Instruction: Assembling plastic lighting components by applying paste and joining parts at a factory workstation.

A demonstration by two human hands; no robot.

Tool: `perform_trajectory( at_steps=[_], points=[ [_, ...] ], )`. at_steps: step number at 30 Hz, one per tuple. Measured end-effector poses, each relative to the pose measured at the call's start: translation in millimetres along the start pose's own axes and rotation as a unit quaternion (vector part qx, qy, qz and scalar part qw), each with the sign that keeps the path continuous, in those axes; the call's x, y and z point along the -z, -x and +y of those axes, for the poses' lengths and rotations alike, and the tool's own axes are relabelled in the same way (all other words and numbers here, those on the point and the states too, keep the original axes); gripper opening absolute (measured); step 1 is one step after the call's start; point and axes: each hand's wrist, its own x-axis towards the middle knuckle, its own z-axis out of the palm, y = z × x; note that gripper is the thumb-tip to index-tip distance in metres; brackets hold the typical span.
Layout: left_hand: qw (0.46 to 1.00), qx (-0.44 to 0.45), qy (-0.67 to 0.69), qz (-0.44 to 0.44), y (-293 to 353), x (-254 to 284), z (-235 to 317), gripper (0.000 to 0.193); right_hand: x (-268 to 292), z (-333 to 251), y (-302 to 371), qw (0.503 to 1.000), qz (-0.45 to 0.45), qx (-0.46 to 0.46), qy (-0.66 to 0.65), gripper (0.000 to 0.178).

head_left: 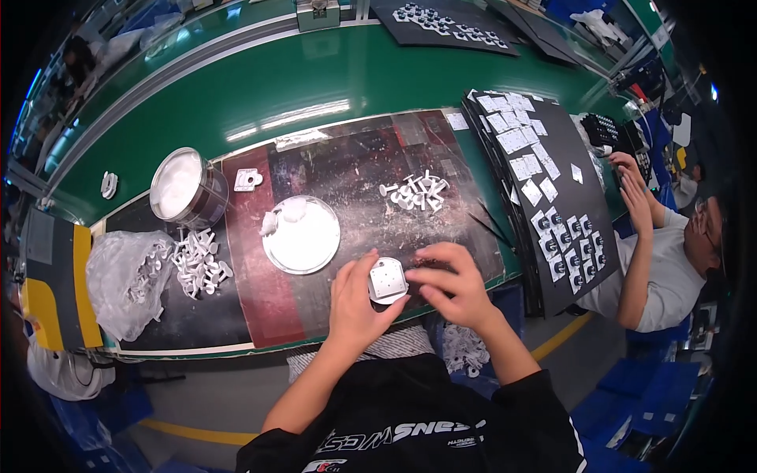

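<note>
My left hand (356,303) is closed around a small white plastic housing (387,281), pinched between thumb and fingers at the bench's near edge. Its flat face, with small holes, is turned up. My right hand (456,288) is just to the right, fingers spread and bent, fingertips close to the housing's right edge; whether they touch it I cannot tell. Beyond my hands lies a pile of white mushroom-headed plastic pegs (416,191). Left of them is a round dish (314,246) coated with white paste, a lump at its upper left.
At left stand a tub of white paste (185,188), a clear bag of pegs (118,276) and loose pegs (199,264). Another white housing (247,180) lies behind the dish. Tweezers (493,227) lie near stacked black boards (516,206) carrying white pieces. A co-worker (658,260) sits at right.
</note>
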Motion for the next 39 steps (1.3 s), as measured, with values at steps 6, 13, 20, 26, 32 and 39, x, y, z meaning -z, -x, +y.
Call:
perform_trajectory(
  at_steps=[6, 13, 20, 26, 32, 39],
  points=[
    [1.0, -0.003, -0.004, 0.002, -0.3, -1.9, -1.2, 0.082, -2.3, -11.9, -1.2, 0.99, -0.045, 0.055, 0.123, 0.032],
    [1.0, -0.012, -0.001, -0.001, 0.3, -2.2, -2.0, 0.078, -7.4, -28.1, 5.9, 0.977, -0.05, 0.068, 0.195, 0.036],
    [0.999, -0.029, -0.017, 0.017, 4.5, -5.2, -5.0, 0.066, -15.5, -22.1, -3.5, 0.982, -0.022, 0.076, 0.171, 0.036],
    [1.0, -0.011, -0.013, -0.009, 2.8, -2.4, -1.8, 0.074, -16.2, -26.7, -4.8, 0.976, -0.024, 0.065, 0.205, 0.035],
    [1.0, -0.007, -0.021, -0.001, 1.9, -1.4, 1.0, 0.085, -11.4, 4.4, -29.7, 0.994, 0.076, -0.014, 0.071, 0.028],
    [1.0, -0.001, -0.028, -0.001, 2.0, -0.7, 2.2, 0.082, 9.5, 47.4, -89.9, 0.959, 0.013, 0.04, 0.281, 0.022]
  ],
)
